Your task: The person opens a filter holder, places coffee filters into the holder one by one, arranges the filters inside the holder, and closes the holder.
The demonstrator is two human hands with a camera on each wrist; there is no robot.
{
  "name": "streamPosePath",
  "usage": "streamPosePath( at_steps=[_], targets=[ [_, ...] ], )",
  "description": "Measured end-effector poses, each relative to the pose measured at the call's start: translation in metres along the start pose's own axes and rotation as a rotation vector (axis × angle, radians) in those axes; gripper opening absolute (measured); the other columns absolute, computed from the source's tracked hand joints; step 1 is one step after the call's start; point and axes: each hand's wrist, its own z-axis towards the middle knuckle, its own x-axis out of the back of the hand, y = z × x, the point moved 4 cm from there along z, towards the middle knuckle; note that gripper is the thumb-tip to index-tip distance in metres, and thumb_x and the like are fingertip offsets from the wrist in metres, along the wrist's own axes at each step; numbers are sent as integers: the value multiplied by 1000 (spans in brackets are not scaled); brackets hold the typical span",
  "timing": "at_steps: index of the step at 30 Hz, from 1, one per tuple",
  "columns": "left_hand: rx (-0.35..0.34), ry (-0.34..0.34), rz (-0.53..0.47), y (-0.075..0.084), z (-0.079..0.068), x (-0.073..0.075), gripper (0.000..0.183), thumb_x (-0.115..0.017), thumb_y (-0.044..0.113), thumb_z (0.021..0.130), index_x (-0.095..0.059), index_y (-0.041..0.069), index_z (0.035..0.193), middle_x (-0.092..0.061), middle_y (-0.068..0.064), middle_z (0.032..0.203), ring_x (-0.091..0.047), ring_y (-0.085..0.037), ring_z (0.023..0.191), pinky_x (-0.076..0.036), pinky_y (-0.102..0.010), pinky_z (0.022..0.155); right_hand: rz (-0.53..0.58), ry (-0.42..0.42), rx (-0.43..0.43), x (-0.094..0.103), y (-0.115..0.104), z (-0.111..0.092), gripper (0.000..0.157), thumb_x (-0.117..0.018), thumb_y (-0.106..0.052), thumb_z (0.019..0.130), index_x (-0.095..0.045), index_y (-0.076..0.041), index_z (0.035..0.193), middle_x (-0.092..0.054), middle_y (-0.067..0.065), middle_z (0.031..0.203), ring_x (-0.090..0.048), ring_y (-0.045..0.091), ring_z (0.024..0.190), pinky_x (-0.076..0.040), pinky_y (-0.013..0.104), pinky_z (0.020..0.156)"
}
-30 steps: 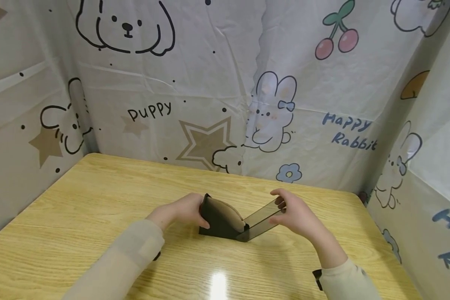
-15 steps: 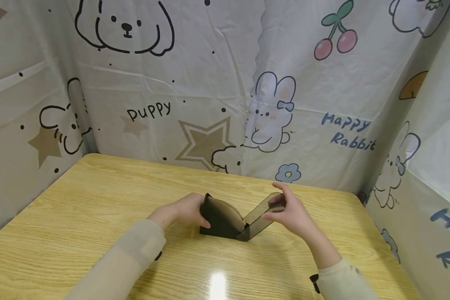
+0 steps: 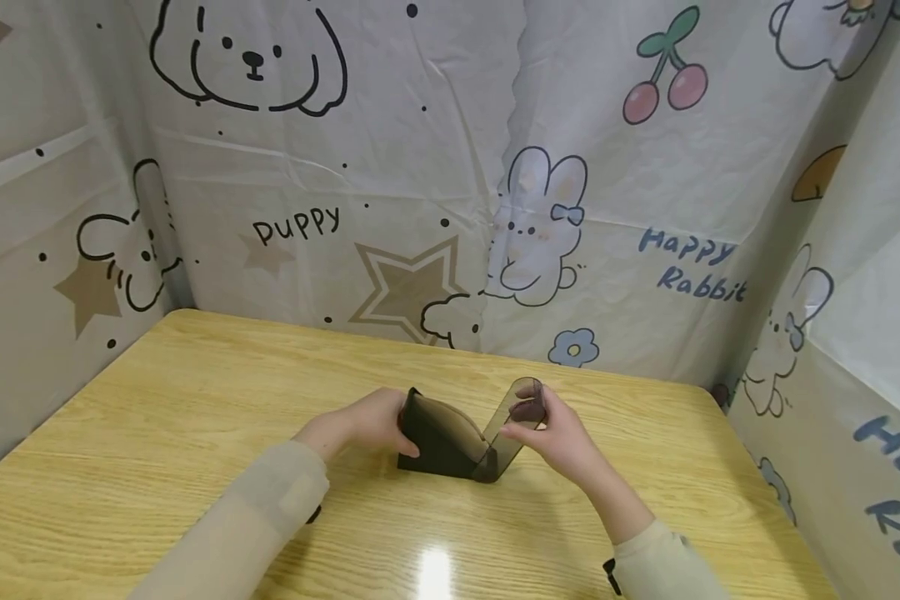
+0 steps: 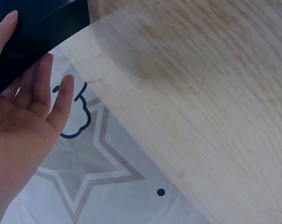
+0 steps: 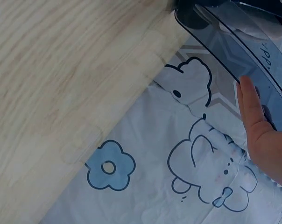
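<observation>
A black, wedge-sided filter holder (image 3: 441, 442) stands on the table in the head view, with tan sheets that look like paper coffee filters (image 3: 453, 419) inside. My left hand (image 3: 371, 423) grips its left end, thumb on the near side; the left wrist view shows the fingers along the black wall (image 4: 47, 35). Hinged at the right end, a smoky see-through lid (image 3: 504, 450) is tilted steeply up and away from the body. My right hand (image 3: 562, 433) holds the lid near its free end, thumb at the near edge and fingers seen through the plastic.
The wood-grain table (image 3: 232, 400) extends around the holder on all sides. Behind and beside it hangs a printed cloth (image 3: 390, 167) with cartoon animals, which meets the table's far edge.
My right hand has moved left with the lid, swinging it to a steeper angle toward the holder's body. The left hand and the black body have stayed in place.
</observation>
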Motion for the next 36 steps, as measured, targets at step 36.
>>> streamPosePath(
  at_steps=[36],
  targets=[
    [-10,58,-18,-1,2,-2,27,-70,24,84,-59,14,106,-63,2,97,-59,-16,97,-47,-37,89,-70,48,25,-10,1,2,54,-75,-17,79,-49,-5,126,-64,12,109,-59,26,106,-49,39,85]
  ],
)
